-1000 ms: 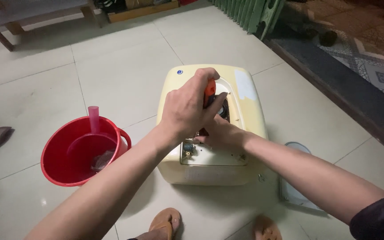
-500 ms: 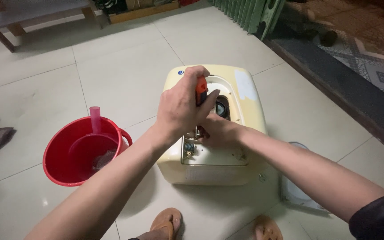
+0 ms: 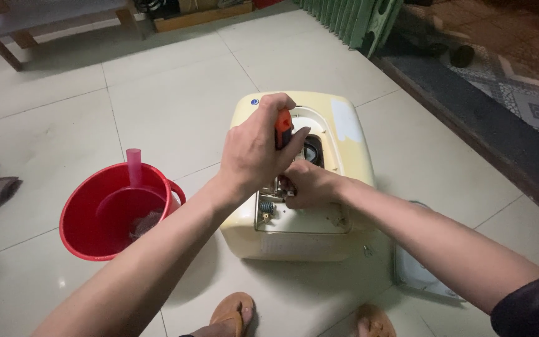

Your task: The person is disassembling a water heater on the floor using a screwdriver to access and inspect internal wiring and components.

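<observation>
Cream floor tiles, green shutter

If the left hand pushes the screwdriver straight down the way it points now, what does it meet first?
Probably the right hand at the open panel of the cream appliance: the left hand holds the orange-handled screwdriver just above it. Depth is unclear.

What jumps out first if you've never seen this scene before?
In the middle, a cream-coloured appliance lies on the tiled floor with its inner parts open to view. Over it the left hand grips an orange-handled tool, while the right hand rests on the opened part. To the left stands a bright red bucket with a pink tube rising at its far rim.
</observation>
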